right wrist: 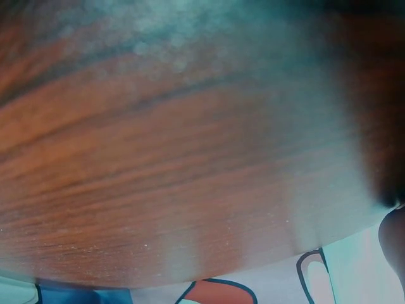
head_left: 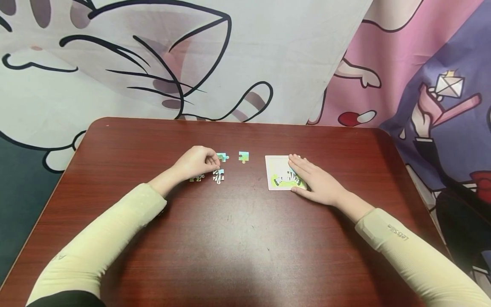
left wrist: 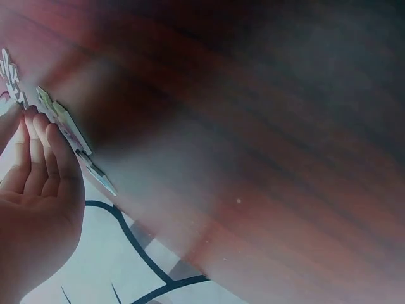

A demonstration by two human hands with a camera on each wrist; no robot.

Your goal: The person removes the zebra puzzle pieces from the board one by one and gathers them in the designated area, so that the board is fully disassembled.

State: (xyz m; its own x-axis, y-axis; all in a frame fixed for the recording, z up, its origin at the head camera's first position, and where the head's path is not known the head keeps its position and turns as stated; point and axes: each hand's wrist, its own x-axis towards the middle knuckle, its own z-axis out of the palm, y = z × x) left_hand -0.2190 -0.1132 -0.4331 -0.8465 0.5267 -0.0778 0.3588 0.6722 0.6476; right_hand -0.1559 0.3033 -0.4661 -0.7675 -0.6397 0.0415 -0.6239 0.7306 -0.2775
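My left hand (head_left: 199,162) pinches the upper edge of a zebra-striped jigsaw piece (head_left: 219,177) between thumb and fingertips; the left wrist view shows those fingertips meeting at the piece (left wrist: 10,75). Another striped piece (head_left: 195,178) lies partly hidden under this hand. Just beyond the fingers is a blue-green piece (head_left: 222,157), and a similar one (head_left: 243,156) lies farther right. My right hand (head_left: 318,181) rests with straight fingers on the right side of a square white-bordered card (head_left: 270,170) with a zebra picture, covering part of it.
All of this lies on a dark red-brown wooden table (head_left: 238,238). A cartoon-printed cloth (head_left: 291,64) hangs behind its far edge. The right wrist view holds mostly the table surface (right wrist: 190,171). A dark object (head_left: 460,221) stands off the table's right side.
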